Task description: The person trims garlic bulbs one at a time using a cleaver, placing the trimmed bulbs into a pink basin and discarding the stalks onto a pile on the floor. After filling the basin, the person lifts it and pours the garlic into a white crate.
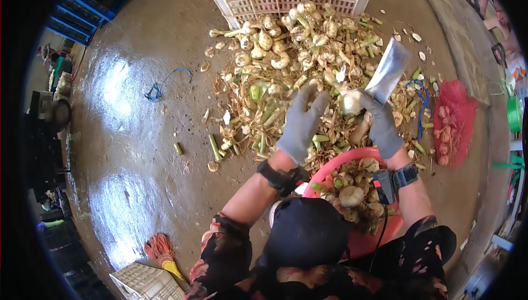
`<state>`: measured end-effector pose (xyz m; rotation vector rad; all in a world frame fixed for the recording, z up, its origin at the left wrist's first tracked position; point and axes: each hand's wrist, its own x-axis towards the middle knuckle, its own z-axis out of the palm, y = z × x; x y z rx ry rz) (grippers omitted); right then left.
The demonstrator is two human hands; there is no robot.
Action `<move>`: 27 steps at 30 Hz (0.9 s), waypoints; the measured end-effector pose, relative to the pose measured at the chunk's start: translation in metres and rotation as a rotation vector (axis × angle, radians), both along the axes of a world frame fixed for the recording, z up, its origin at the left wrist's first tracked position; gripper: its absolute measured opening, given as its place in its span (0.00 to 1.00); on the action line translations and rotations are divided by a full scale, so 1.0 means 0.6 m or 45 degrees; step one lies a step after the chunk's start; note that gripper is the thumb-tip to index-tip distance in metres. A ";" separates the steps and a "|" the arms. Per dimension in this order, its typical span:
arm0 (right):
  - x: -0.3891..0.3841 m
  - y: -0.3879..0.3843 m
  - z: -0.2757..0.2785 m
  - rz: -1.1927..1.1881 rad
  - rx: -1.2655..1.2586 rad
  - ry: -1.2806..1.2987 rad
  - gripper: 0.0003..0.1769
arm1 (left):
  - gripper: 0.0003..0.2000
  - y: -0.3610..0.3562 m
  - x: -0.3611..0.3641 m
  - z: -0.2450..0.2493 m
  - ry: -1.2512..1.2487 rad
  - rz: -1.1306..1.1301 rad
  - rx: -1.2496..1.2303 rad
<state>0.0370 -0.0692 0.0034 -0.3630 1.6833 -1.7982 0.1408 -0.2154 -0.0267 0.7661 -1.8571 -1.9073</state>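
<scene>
My right hand (382, 126), in a grey glove, grips a cleaver (390, 69) with its broad blade pointing up and away. A whitish garlic bulb (352, 103) sits at the thumb of that hand, right beside the base of the blade. My left hand (303, 124), gloved too, is open over the heap, its thumb and fingers apart. Beneath both hands spreads a heap of garlic bulbs (265, 40) with cut stems and dry skins. Close below my wrists stands a pink tub (330, 163) holding trimmed bulbs (351, 196).
A white plastic crate (231, 3) stands behind the heap. To the right lies a red net bag (459, 129) with bulbs inside, near blue string (422, 102). An orange brush (159, 246) and another crate (146, 283) are at lower left. A person's feet show at upper right.
</scene>
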 end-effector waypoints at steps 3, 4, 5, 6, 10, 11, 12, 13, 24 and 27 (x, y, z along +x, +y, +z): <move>-0.020 0.008 -0.017 0.186 0.258 0.189 0.16 | 0.17 0.026 -0.007 -0.003 -0.055 -0.328 1.394; -0.031 0.012 -0.020 0.260 0.423 0.315 0.16 | 0.16 0.027 -0.014 -0.009 -0.100 -0.351 1.168; -0.044 0.021 -0.024 0.335 0.592 0.434 0.17 | 0.15 0.026 -0.020 -0.020 -0.148 -0.371 0.947; -0.057 0.029 -0.024 0.411 0.761 0.556 0.18 | 0.14 0.027 -0.023 -0.023 -0.193 -0.392 0.724; -0.124 0.095 -0.068 0.534 1.716 0.584 0.16 | 0.11 0.045 -0.012 0.027 -0.112 -0.778 0.329; -0.128 0.120 -0.086 0.376 1.564 0.375 0.16 | 0.12 0.046 -0.002 0.069 -0.047 -1.043 0.062; -0.123 0.145 -0.095 0.227 1.410 0.175 0.15 | 0.11 0.054 -0.002 0.056 0.138 -1.173 -0.246; -0.122 0.165 -0.106 0.077 1.251 -0.023 0.14 | 0.13 0.064 -0.005 0.039 0.327 -1.293 -0.557; -0.079 0.119 -0.104 0.158 1.178 0.232 0.11 | 0.20 -0.146 -0.085 -0.034 -0.574 -0.975 -1.343; -0.087 0.116 -0.131 0.194 1.120 0.279 0.12 | 0.13 -0.167 -0.038 -0.021 -0.555 -0.454 -0.597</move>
